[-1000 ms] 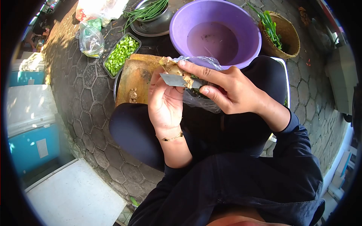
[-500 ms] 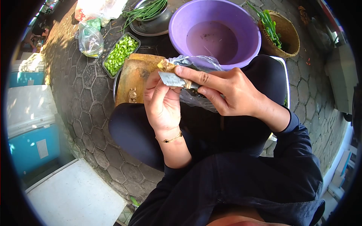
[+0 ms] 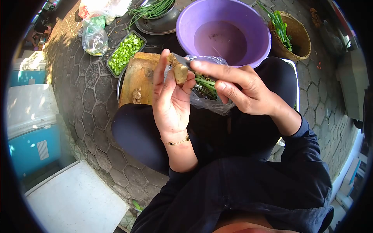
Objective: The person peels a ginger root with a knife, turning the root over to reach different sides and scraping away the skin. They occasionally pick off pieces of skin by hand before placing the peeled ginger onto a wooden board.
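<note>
In my left hand (image 3: 169, 101) is a knobbly piece of ginger root (image 3: 180, 73), pinched between thumb and fingers, with a pale patch facing me. My right hand (image 3: 248, 89) grips a knife (image 3: 181, 59); its blade lies against the upper side of the root, the index finger stretched along it. The fingers cover most of the handle. Below the hands is a clear plastic bag (image 3: 213, 106) with green stalks and scraps. Another small ginger piece (image 3: 136, 95) rests on the wooden cutting board (image 3: 142, 73) to the left.
A purple basin (image 3: 262, 48) with some water stands ahead. A tray of cut green vegetables (image 3: 126, 52), a metal bowl (image 3: 155, 26) with long beans (image 3: 153, 11) and plastic bags (image 3: 94, 39) are at the left. To the right is a woven basket (image 3: 299, 35) with green leaves.
The knife has swung from across the front of the ginger to its upper far side. My left hand has turned the root, so its pale patch now shows.
</note>
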Motion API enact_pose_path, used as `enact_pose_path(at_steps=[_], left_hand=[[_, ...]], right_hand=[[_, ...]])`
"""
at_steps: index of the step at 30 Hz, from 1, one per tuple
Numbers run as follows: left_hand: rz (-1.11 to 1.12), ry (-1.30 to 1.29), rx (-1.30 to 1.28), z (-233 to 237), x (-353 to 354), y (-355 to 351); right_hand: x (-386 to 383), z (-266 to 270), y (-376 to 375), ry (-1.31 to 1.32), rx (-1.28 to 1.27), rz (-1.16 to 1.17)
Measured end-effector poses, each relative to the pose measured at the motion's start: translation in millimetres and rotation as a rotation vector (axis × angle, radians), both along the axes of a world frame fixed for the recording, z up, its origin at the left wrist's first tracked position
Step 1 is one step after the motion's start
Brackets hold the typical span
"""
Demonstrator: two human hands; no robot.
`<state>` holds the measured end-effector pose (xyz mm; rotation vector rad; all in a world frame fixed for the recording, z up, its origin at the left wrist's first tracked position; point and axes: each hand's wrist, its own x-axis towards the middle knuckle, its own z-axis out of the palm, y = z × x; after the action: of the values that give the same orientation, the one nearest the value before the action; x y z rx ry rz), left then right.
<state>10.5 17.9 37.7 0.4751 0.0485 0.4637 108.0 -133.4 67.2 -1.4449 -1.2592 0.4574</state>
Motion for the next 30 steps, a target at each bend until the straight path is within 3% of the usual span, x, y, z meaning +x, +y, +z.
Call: enact_pose_path(at_steps=[7,12,16,18,21,25,30], left_hand=[[0.014,0.098,-0.002,-1,0,2],[0.014,0.083,0.026,1,-1,2],[-0.002,0.065,0.027,0,-2,0],[-0.087,-0.018,-0.005,-6,-4,4],[-0.122,-0.050,-0.003,-11,-5,6],[-0.115,-0.016,0.022,-8,-5,5],[0.028,0.107,0.298,0,-7,1]], right_hand=[[-3,-6,3,-0.033,0.070,-0.089],[-1,7,-6,0.029,-0.119,-0.100],[-1,5,-4,0.013,-0.104,-0.097],[1,-6,0,-0.183,0.002,-0.134],[0,0,-5,-0.139,-0.126,-0.085],[-2,-3,-2,-0.165,-0.025,-0.095],[1,-1,-3,-0.272,-0.106,-0.101]])
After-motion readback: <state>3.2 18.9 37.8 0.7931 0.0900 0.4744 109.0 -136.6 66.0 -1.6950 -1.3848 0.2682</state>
